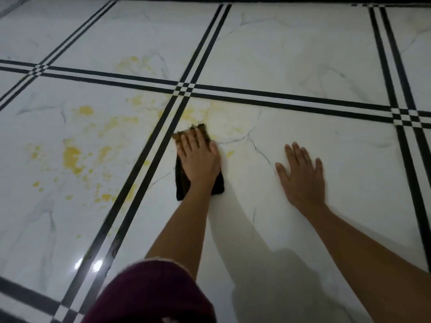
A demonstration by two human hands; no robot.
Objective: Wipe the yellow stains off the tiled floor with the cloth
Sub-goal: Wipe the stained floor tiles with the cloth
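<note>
In the head view, the glossy tiled floor [303,66] is showing white, marble-look squares veined in grey, each edged with paired black stripes [117,241]. The left hand [198,157] is pressing flat on the cloth [182,187], a dark, soft, folded rectangle with ochre smears along its far edge. The hand's fingers [186,141] are lying straight and close together. The cloth is sitting just right of one double stripe. Left of the cloth, the yellow stains [72,157] are lying in ragged, blotchy patches, with fainter smears beyond it. Right of the cloth, the right hand [300,173] is resting palm-down on bare tile, its fingers slightly spread. Nearer than the cloth, a rounded maroon garment [151,292] is filling the lower edge.
</note>
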